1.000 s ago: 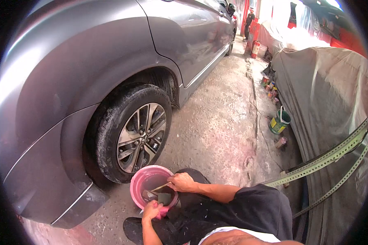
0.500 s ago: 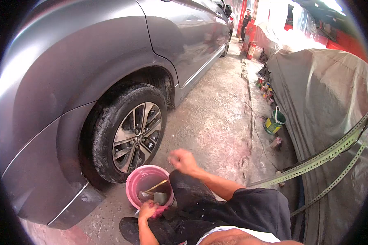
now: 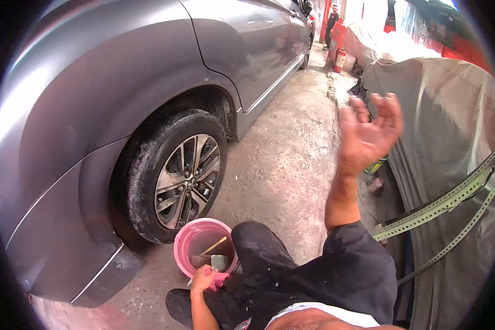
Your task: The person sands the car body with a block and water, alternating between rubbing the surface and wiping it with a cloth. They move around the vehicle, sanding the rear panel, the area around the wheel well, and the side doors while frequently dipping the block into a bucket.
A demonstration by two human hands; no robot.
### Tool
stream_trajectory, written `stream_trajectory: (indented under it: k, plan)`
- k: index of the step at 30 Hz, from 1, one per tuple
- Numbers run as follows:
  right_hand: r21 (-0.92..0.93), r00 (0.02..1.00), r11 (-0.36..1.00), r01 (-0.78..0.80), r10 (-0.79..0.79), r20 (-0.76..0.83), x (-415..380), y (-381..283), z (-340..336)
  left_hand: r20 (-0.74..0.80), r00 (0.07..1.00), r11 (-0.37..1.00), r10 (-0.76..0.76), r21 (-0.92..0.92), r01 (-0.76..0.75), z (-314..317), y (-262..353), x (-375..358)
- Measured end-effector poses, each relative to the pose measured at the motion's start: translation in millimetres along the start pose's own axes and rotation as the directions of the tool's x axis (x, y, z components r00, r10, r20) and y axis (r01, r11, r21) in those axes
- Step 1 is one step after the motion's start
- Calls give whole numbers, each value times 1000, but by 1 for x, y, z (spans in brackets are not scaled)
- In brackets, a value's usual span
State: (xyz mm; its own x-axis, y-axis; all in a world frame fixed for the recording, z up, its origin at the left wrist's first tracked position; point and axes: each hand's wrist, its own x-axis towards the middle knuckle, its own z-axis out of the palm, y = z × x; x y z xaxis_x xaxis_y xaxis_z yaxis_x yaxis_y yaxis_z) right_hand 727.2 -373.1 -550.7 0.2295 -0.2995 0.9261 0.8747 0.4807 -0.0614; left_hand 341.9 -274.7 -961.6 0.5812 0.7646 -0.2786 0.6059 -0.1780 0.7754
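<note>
My left hand (image 3: 203,279) is closed at the near rim of a pink bucket (image 3: 180,251), with a bunched pink cloth (image 3: 220,280) in its fingers. Inside the bucket are a grey-green block (image 3: 220,263) and a thin yellowish stick (image 3: 215,245) that leans across the dark interior. My right hand (image 3: 372,135) is raised out to the right, palm showing and fingers spread and slightly curled, with nothing in it. Behind it, a green pail (image 3: 375,166) is mostly hidden.
A grey car (image 3: 93,110) stands on the left, its wheel (image 3: 187,181) right beside the bucket. Grey sheeting (image 3: 445,126) and perforated metal strips (image 3: 440,218) line the right. Farther off are a fire extinguisher (image 3: 340,60) and a standing person (image 3: 331,26).
My right hand has swung up and to the right from above my knee, and its fingers have spread. My left hand stays at the bucket's near rim, where more of the pink cloth shows.
</note>
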Motion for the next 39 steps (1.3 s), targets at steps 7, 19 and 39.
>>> stream_trajectory:
  k: [7, 19, 39]
  plan:
    - [191, 957, 972, -136, 179, -229, 40, 33, -58, -137, 983, 982, 121, 161, -99, 19, -32, -6]
    - [53, 513, 519, -853, 815, 269, -162, 134, 137, -152, 978, 988, -144, -76, 133, 11, -8, -18]
    - [-523, 8, 795, -307, 552, 834, -362, -45, -43, -49, 996, 997, -68, 18, 69, 5, -11, 4]
